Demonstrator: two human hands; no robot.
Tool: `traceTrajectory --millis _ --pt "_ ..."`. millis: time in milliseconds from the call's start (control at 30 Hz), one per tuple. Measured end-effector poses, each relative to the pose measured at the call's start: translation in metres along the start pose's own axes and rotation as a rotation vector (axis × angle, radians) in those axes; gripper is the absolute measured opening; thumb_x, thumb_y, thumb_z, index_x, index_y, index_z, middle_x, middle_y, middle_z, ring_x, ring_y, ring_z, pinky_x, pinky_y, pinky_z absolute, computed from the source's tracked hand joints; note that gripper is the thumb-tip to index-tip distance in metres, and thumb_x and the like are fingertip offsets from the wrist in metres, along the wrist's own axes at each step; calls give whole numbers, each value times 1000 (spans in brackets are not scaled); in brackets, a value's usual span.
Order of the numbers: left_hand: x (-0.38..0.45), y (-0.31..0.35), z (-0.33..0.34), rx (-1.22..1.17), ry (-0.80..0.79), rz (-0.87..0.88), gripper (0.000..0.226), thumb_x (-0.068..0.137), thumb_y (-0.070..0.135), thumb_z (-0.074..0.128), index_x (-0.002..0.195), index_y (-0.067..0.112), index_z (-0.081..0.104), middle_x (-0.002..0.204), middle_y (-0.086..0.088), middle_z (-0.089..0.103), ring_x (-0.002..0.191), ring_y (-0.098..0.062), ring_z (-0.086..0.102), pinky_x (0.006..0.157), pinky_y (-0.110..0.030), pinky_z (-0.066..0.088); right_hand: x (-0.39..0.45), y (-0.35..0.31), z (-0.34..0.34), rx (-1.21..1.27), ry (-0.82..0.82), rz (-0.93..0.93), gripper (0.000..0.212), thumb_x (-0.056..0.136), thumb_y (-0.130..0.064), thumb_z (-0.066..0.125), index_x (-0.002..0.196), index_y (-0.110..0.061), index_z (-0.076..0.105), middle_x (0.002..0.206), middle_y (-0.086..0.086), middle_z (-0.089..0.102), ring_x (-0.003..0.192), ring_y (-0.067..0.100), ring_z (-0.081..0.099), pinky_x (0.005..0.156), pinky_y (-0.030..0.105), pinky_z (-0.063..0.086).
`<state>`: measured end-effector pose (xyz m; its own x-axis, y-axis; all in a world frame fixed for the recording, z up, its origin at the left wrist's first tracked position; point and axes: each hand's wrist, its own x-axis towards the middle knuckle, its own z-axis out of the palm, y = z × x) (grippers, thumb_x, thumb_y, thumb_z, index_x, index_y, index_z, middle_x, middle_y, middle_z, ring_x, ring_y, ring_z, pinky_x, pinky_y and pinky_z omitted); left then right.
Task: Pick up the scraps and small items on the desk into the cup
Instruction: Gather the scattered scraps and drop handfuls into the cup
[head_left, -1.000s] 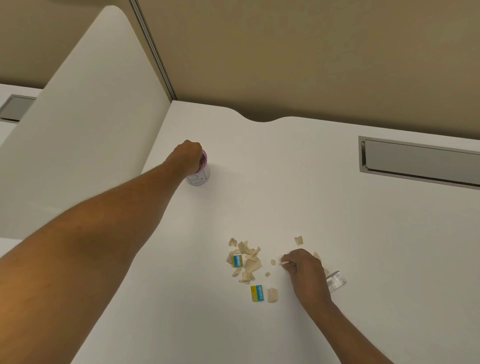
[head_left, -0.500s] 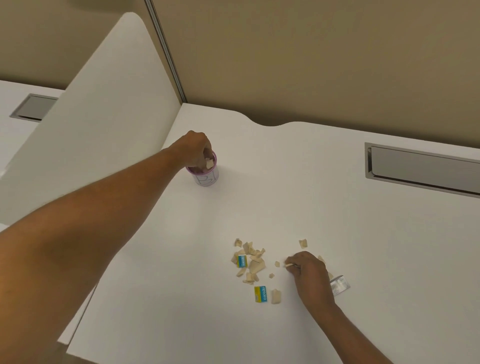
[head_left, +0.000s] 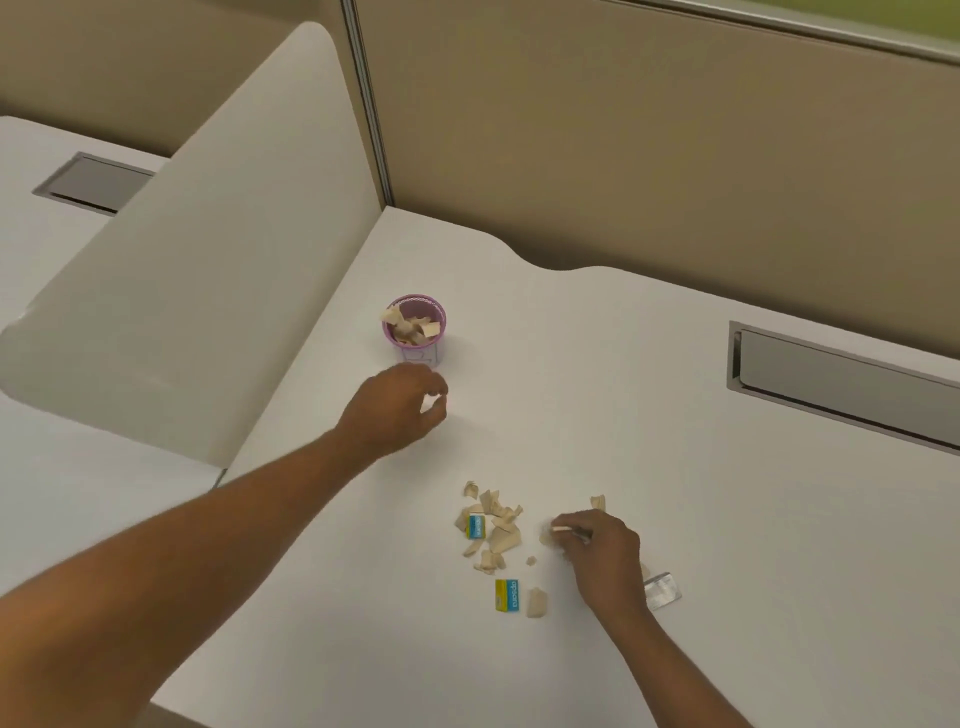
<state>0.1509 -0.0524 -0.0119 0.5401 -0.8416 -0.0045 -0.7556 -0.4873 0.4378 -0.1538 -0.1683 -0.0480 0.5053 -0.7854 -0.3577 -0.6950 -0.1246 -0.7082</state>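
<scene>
A small purple-rimmed cup (head_left: 415, 348) stands on the white desk (head_left: 623, 415) and holds several beige paper scraps. My left hand (head_left: 397, 408) hovers just in front of the cup, fingers loosely curled and apart, holding nothing. A cluster of beige scraps (head_left: 493, 530) lies nearer me, with two small blue-and-yellow packets (head_left: 475, 526) (head_left: 507, 595) among them. My right hand (head_left: 602, 551) rests on the desk beside the cluster, fingertips pinched on a thin pale scrap. A silver foil packet (head_left: 662, 591) lies partly hidden behind that hand.
A white curved divider panel (head_left: 182, 291) rises along the desk's left side. A recessed grey cable tray (head_left: 841, 384) sits at the desk's right back. A tan partition wall (head_left: 623, 156) closes the back. The desk's front edge runs at lower left.
My left hand has dropped its scraps into the cup and drawn back toward me, leaving the cup uncovered. My right hand stays at the cluster, still pinching a scrap.
</scene>
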Motion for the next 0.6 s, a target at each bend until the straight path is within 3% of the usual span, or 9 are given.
traceTrajectory --millis 100,167,267,400,600 --pt "-37 -27 41 84 -191 29 42 105 38 63 138 15 71 150 -9 65 143 -32 58 116 -43 48 10 -30 4 77 -37 -20 15 85 -5 77 88 -19 81 87 -12 76 83 -10 67 68 0 46" --pt "-57 -39 62 184 -314 34 65 108 58 41 163 23 48 177 -4 31 166 -30 27 134 -48 23 20 -57 6 100 -70 -60 12 85 -8 77 88 -19 81 88 -12 77 83 -6 68 70 1 47" --pt "-78 -51 87 277 -356 57 81 105 74 15 174 34 6 182 6 -10 169 -25 -13 138 -53 -1 41 -108 10 132 -112 -141 12 85 -8 77 90 -17 81 88 -9 78 77 2 73 69 6 52" --pt "-86 -55 97 274 -239 90 78 108 72 19 174 33 5 183 6 -5 170 -25 -10 137 -56 1 78 -182 23 104 -129 -296 12 85 -6 75 91 -14 81 87 -4 78 71 5 72 70 9 54" --pt "-87 -61 104 222 -153 105 75 109 70 23 173 36 3 183 8 -4 170 -20 -9 137 -55 5 135 -262 57 -193 -95 -561 15 87 -10 75 100 -13 81 100 6 75 89 19 68 83 26 55"
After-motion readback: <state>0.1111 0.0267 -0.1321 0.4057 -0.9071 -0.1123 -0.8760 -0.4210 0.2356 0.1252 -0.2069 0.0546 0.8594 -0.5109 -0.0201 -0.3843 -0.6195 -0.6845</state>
